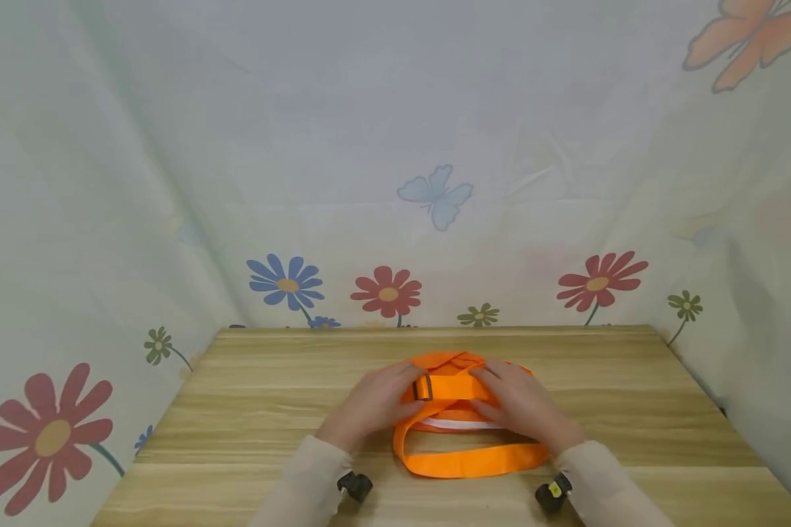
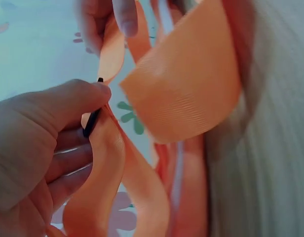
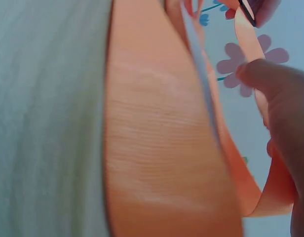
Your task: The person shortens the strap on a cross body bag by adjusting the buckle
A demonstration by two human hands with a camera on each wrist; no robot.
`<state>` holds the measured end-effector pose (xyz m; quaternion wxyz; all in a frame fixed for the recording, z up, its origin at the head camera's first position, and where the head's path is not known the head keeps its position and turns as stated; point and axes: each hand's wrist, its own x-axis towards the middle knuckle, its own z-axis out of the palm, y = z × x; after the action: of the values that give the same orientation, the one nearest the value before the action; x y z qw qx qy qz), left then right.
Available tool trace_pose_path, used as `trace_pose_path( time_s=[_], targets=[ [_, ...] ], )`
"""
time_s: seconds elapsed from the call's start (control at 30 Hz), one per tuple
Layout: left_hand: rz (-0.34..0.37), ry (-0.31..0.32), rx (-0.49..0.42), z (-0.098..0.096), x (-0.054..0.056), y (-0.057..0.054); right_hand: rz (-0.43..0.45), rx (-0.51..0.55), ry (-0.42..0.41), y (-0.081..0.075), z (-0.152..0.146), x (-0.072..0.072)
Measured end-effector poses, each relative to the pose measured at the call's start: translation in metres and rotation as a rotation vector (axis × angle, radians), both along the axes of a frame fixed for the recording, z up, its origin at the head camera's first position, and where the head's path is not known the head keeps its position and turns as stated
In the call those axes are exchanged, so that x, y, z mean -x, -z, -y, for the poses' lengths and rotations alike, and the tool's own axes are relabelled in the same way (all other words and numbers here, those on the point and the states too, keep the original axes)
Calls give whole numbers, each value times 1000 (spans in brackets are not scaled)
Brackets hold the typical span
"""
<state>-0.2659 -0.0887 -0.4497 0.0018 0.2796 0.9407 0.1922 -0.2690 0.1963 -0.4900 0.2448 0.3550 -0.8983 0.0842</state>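
An orange bag with a white zipper (image 1: 458,424) lies on the table, partly covered by both hands and its own orange strap (image 1: 471,464). My left hand (image 1: 384,399) pinches the strap at a dark slide buckle (image 2: 94,117), thumb on top, as the left wrist view shows. To its right, my right hand (image 1: 527,402) holds the strap a short way from the buckle, thumb and fingers on either side of the band. Between the hands the strap runs flat above the bag. A loose loop of it hangs toward the near side and blocks part of both wrist views.
The wood-grain table (image 1: 270,410) extends around the bag on all sides. Behind and beside it hangs a pale cloth (image 1: 329,146) printed with flowers and butterflies. Each wrist wears a small black camera.
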Motion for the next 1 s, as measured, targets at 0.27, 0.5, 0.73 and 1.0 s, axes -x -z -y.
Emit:
trace_pose_path(
  time_s=[0.27,0.5,0.73,1.0],
  targets=[
    [-32,43,19,14,-7,-19,-4,84,-111,-24,-3,-14],
    [-62,116,-96,25,-14,-30,-20,171,-197,-43,-3,-25],
    [8,146,-234,34,-18,-34,100,288,-241,-57,-1,-35],
    [30,196,-333,36,-21,-28,147,291,-213,-66,1,-41]
  ],
)
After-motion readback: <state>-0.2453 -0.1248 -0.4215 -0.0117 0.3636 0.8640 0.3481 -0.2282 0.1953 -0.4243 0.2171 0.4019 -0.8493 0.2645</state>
